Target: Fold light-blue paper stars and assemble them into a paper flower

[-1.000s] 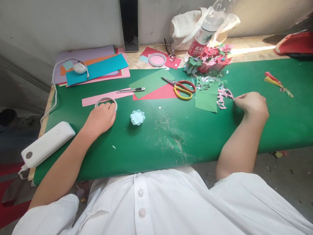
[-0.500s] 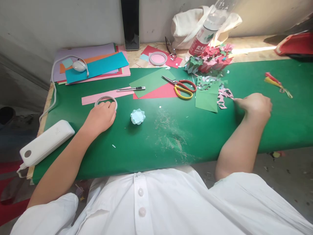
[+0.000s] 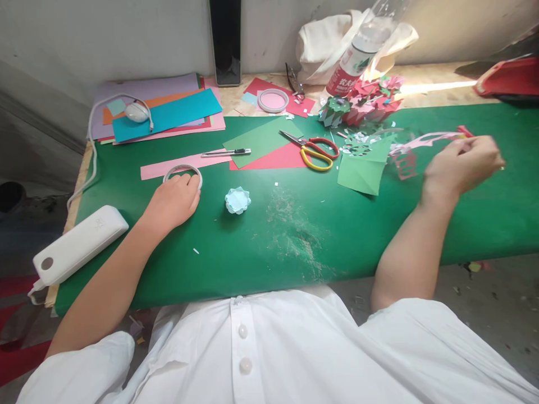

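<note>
My left hand point(image 3: 176, 201) rests on the table with its fingers closed over the near side of a white tape roll point(image 3: 170, 169). To the right of that hand a small pale-blue folded paper piece point(image 3: 238, 200) stands alone. At the far right my right hand point(image 3: 465, 165) is raised a little, pinching pink cut-out paper point(image 3: 423, 139). The pink paper trails leftward, blurred, to a green paper sheet point(image 3: 362, 174) with cut scraps at its top edge. Behind my right fingers a red and yellow tassel-like piece point(image 3: 465, 131) is partly hidden.
Red-and-yellow-handled scissors point(image 3: 314, 152) and a craft knife point(image 3: 227, 152) lie mid-table on paper sheets. A bottle point(image 3: 349, 67) leans behind folded paper flowers point(image 3: 370, 104). A white power bank point(image 3: 80, 247) sits at the left edge, near stacked coloured paper point(image 3: 168, 115).
My right hand has moved right and slightly up, pulling the pink cut-out paper along. The green sheet has shifted slightly right. My left hand has stayed still.
</note>
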`<state>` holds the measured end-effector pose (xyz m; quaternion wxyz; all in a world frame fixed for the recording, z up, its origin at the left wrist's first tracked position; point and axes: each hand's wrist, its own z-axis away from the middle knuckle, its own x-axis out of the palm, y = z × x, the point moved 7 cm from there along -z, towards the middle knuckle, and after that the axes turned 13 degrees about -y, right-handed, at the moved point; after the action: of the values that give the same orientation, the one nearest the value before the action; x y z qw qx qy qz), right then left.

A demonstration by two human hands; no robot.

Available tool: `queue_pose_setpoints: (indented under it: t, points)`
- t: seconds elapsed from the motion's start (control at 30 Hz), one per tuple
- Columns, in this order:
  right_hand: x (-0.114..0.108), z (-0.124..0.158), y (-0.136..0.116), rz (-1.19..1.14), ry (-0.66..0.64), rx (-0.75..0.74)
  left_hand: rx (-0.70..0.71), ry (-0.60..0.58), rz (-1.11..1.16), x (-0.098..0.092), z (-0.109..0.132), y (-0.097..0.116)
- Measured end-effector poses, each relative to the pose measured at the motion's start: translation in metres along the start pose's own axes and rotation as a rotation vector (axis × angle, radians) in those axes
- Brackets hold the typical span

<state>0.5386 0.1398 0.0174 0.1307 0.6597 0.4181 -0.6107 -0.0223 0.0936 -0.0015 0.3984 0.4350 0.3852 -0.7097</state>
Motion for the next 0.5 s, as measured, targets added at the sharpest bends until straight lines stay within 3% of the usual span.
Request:
queue_pose_setpoints:
  t: [0.1,0.2,0.33,0.5]
  points:
    - [-0.023,0.013,-0.02,-0.139,0.236,-0.137,-0.002,-0.001,-0.001,0.0,0.0,0.0]
    - [-0.041,0.032,-0.046,-0.177,0.38,-0.332,-0.004,-0.002,0.005,-0.001,0.0,0.0]
    - [-0.059,0.042,-0.081,-0.114,0.341,-0.476,-0.008,-0.002,0.038,0.0,-0.001,-0.001]
    - [-0.068,0.016,-0.102,0.027,0.246,-0.563,-0.003,-0.003,0.052,0.001,-0.001,-0.001]
